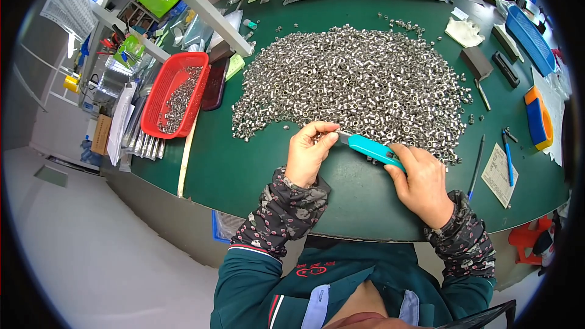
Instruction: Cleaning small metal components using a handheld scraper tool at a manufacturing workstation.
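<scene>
Red plastic basket [173,94] part-filled with small metal pieces at nine o'clock. Two blue pens [507,157] and printed paper slip [498,175] at three o'clock. White cloth glove [464,31] at one o'clock.

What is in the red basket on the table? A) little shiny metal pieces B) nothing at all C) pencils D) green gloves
A: the red basket holds a small heap of little shiny metal pieces, like the big pile spread on the green table.

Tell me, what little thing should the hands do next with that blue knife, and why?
Probably steady the blade tip on the small part. The right hand grips the blue utility knife, and the left hand pinches something tiny at its tip, beside the heap of metal pieces.
</scene>
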Available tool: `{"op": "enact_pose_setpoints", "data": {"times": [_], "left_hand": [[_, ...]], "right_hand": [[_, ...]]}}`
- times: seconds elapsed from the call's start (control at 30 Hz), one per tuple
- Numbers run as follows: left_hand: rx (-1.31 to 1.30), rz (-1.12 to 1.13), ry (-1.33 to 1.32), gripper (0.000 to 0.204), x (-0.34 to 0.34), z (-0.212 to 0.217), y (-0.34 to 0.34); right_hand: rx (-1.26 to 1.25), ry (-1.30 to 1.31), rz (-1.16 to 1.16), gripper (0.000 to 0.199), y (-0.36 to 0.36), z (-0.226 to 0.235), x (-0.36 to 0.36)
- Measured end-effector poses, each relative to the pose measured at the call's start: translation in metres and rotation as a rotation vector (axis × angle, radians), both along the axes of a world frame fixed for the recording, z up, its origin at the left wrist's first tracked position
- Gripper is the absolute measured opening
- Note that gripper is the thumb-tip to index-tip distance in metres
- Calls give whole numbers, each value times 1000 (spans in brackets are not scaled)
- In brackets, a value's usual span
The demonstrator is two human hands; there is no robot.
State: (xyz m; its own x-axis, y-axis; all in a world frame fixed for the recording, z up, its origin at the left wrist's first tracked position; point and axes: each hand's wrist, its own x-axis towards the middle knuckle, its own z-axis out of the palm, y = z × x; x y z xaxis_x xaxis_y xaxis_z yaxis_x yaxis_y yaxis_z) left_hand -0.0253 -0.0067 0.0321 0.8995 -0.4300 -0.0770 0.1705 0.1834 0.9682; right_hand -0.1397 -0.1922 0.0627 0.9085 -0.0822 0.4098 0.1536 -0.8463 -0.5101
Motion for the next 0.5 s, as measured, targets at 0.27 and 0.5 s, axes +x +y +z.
{"op": "enact_pose_setpoints", "data": {"times": [0.27, 0.5], "left_hand": [[-96, 20, 74, 14, 3, -2, -3], [-71, -17, 29, 15, 1, -3, -2]], "right_hand": [[122, 68, 29, 22, -7, -1, 2], [186, 149, 75, 21, -9, -2, 4]]}}
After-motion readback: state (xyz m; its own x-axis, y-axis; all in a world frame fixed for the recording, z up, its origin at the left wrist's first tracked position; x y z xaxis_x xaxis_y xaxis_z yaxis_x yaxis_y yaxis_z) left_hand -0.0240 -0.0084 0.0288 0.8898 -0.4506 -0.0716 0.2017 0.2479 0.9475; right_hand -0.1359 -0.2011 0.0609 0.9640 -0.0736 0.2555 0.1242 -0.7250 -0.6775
